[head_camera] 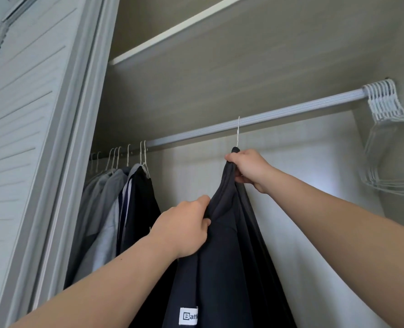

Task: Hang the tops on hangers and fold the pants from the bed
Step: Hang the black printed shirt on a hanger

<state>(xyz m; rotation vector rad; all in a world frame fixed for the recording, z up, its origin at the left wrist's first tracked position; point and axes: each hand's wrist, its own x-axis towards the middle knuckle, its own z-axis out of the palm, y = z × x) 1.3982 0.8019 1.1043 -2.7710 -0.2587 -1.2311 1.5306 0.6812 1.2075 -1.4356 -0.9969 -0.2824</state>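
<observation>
A dark navy top with a white label near its hem hangs from a white wire hanger, whose hook sits over the grey closet rod. My right hand grips the top's collar just under the hook. My left hand pinches the fabric at the left shoulder, lower down. Most of the hanger is hidden inside the top.
Several grey, white and dark tops hang on white hangers at the rod's left end. A bunch of bare white hangers hangs at the right end. A louvred closet door stands at left, and a white shelf runs above.
</observation>
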